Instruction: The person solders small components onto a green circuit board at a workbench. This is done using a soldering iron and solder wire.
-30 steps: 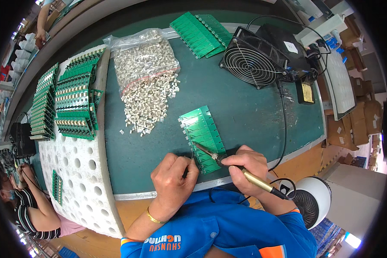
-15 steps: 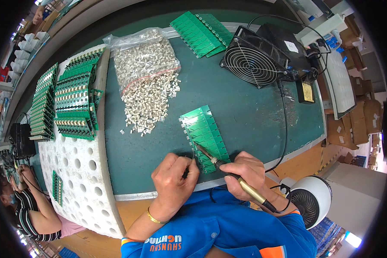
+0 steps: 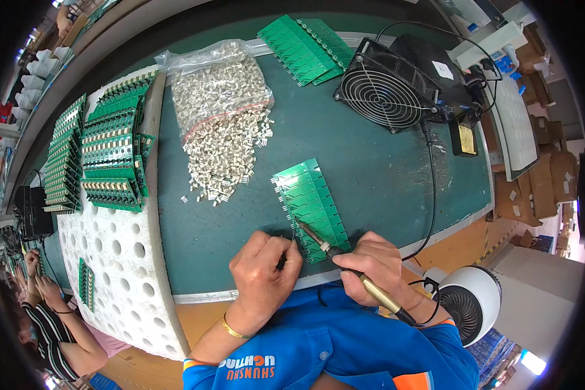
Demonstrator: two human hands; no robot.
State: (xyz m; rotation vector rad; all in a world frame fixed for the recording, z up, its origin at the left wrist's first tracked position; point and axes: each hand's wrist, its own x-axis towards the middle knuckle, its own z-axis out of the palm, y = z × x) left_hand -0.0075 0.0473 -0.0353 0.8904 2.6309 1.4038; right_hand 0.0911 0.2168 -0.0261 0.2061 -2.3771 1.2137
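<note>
A green circuit board (image 3: 311,195) lies at a slant on the bench in front of me. My right hand (image 3: 374,263) grips a soldering iron (image 3: 382,294) with a black and gold handle. Its tip rests at the board's left edge, about midway down. Just left of the board's lower end, my left hand (image 3: 263,266) is closed in a pinch. A thin strand of solder wire (image 3: 293,232) seems to run from its fingertips toward the iron's tip; most of it is hidden by the fingers.
A bag of small white connectors (image 3: 221,91) spills a pile (image 3: 224,159) onto the bench. Bare boards (image 3: 299,49) lie at the back, beside a black fan (image 3: 383,97). Left, white foam (image 3: 127,244) carries filled boards (image 3: 114,143). A white fan (image 3: 468,305) stands right; a co-worker (image 3: 58,325) sits far left.
The iron's tip has shifted very slightly down along the board's left edge. My left hand stays nearly still. At the far left, the co-worker's arms and body have moved.
</note>
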